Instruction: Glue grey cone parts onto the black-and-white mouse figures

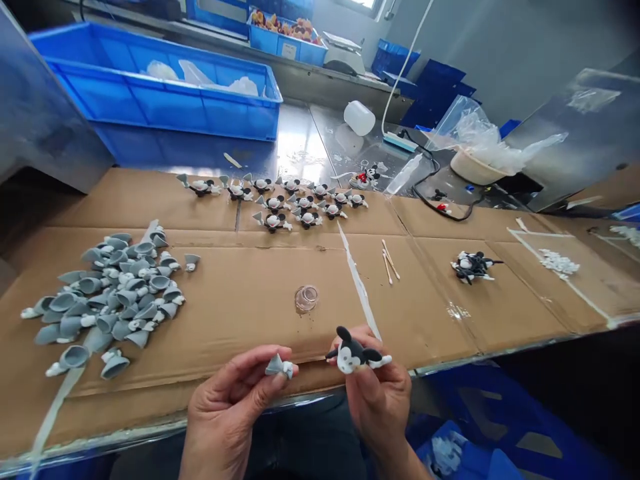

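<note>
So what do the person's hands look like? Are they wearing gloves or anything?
No gloves! The left hand and the right hand are both bare. I can't see any rings, watches or bracelets on them. No sleeve shows either: the arms are bare down to the bottom edge of the picture.

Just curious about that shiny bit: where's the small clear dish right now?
In the head view, the small clear dish sits on the cardboard just ahead of the right hand, left of the cotton swabs.
</note>
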A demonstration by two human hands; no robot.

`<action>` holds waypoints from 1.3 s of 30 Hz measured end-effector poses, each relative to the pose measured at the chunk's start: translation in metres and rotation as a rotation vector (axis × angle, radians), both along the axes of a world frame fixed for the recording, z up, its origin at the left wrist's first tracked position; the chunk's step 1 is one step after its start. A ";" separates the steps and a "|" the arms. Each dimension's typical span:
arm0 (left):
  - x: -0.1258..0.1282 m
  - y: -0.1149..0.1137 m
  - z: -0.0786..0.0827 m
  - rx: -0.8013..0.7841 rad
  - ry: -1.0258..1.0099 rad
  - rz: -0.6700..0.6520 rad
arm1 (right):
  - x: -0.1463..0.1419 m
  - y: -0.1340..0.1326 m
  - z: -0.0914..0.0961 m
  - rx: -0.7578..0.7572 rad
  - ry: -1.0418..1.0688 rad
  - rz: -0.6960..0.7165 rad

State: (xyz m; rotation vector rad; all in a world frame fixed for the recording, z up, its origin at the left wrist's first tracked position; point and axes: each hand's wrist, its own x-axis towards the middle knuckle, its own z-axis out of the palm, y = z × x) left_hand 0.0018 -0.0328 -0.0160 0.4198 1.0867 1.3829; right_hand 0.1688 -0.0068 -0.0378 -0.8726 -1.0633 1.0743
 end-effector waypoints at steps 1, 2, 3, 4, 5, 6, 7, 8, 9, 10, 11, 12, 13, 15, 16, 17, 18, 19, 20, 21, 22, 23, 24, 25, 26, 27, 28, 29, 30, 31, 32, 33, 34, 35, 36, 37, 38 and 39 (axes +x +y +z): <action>0.002 0.000 0.002 -0.001 -0.001 0.034 | -0.001 0.000 -0.002 0.011 -0.010 0.032; 0.004 -0.001 0.005 0.000 0.000 0.072 | -0.002 0.000 -0.003 0.021 -0.014 0.062; 0.006 -0.001 0.007 -0.001 0.002 0.112 | -0.003 0.001 -0.004 0.029 -0.010 0.087; 0.009 -0.001 0.008 0.002 0.006 0.147 | -0.003 0.002 -0.003 0.036 -0.006 0.104; 0.010 -0.001 0.009 0.005 0.011 0.173 | -0.004 0.003 -0.002 0.042 -0.006 0.114; 0.012 -0.001 0.009 0.013 0.018 0.188 | -0.004 0.005 0.000 0.051 -0.012 0.118; 0.013 0.000 0.008 0.021 0.025 0.198 | -0.005 0.006 0.002 0.058 -0.018 0.120; 0.014 0.000 0.007 0.029 0.030 0.207 | -0.005 0.007 0.004 0.063 -0.025 0.124; 0.014 0.001 0.007 0.036 0.031 0.214 | -0.006 0.008 0.006 0.068 -0.034 0.132; 0.015 0.002 0.006 0.037 0.027 0.220 | -0.006 0.008 0.008 0.072 -0.049 0.141; 0.015 0.003 0.006 0.033 0.023 0.224 | -0.007 0.009 0.010 0.075 -0.065 0.150; 0.015 0.003 0.006 0.022 0.020 0.226 | -0.007 0.009 0.011 0.078 -0.084 0.154; 0.015 0.003 0.006 0.008 0.020 0.228 | -0.007 0.009 0.011 0.081 -0.104 0.155; 0.015 0.003 0.006 -0.013 0.030 0.230 | -0.008 0.008 0.011 0.097 -0.121 0.144; 0.015 0.003 0.007 -0.017 0.039 0.232 | -0.008 0.009 0.011 0.107 -0.116 0.140; 0.016 0.003 0.007 -0.015 0.049 0.232 | -0.008 0.009 0.011 0.117 -0.108 0.137; 0.016 0.002 0.007 -0.007 0.063 0.232 | -0.009 0.009 0.010 0.127 -0.101 0.134; 0.017 0.001 0.006 0.003 0.080 0.232 | -0.009 0.010 0.010 0.136 -0.098 0.132; 0.017 0.000 0.006 0.015 0.100 0.233 | -0.009 0.010 0.010 0.144 -0.099 0.130; 0.018 -0.001 0.005 0.029 0.120 0.234 | -0.008 0.010 0.011 0.150 -0.106 0.129; 0.018 -0.002 0.004 0.044 0.140 0.236 | -0.008 0.010 0.011 0.157 -0.115 0.125; 0.018 -0.002 0.003 0.059 0.158 0.241 | -0.008 0.010 0.011 0.162 -0.123 0.120; 0.018 -0.003 0.001 0.073 0.175 0.247 | -0.008 0.010 0.012 0.167 -0.133 0.120; 0.018 -0.004 0.000 0.087 0.190 0.252 | -0.008 0.011 0.012 0.174 -0.142 0.122; 0.017 -0.004 -0.002 0.106 0.205 0.253 | -0.007 0.011 0.012 0.183 -0.152 0.124; 0.015 -0.004 -0.005 0.138 0.223 0.241 | -0.007 0.011 0.012 0.193 -0.163 0.126; 0.013 -0.003 -0.007 0.185 0.243 0.215 | -0.007 0.011 0.012 0.203 -0.176 0.130; 0.011 -0.003 -0.009 0.234 0.265 0.190 | -0.007 0.011 0.012 0.214 -0.188 0.131; 0.009 -0.002 -0.011 0.283 0.288 0.165 | -0.007 0.011 0.012 0.225 -0.198 0.131; 0.007 -0.002 -0.013 0.325 0.311 0.152 | -0.007 0.011 0.012 0.233 -0.206 0.133; 0.006 -0.002 -0.015 0.354 0.332 0.149 | -0.007 0.011 0.011 0.238 -0.211 0.136; 0.005 -0.003 -0.016 0.367 0.347 0.157 | -0.007 0.011 0.011 0.241 -0.211 0.138; 0.005 -0.003 -0.017 0.371 0.358 0.171 | -0.007 0.011 0.010 0.240 -0.210 0.140; 0.005 -0.004 -0.018 0.374 0.366 0.181 | -0.007 0.011 0.010 0.237 -0.211 0.141; 0.006 -0.005 -0.018 0.371 0.370 0.189 | -0.007 0.011 0.010 0.234 -0.213 0.142; 0.007 -0.005 -0.018 0.362 0.369 0.197 | -0.007 0.010 0.010 0.235 -0.214 0.141; 0.007 -0.005 -0.018 0.348 0.362 0.204 | -0.007 0.010 0.010 0.238 -0.216 0.140; 0.008 -0.005 -0.018 0.336 0.352 0.209 | -0.007 0.010 0.010 0.243 -0.218 0.138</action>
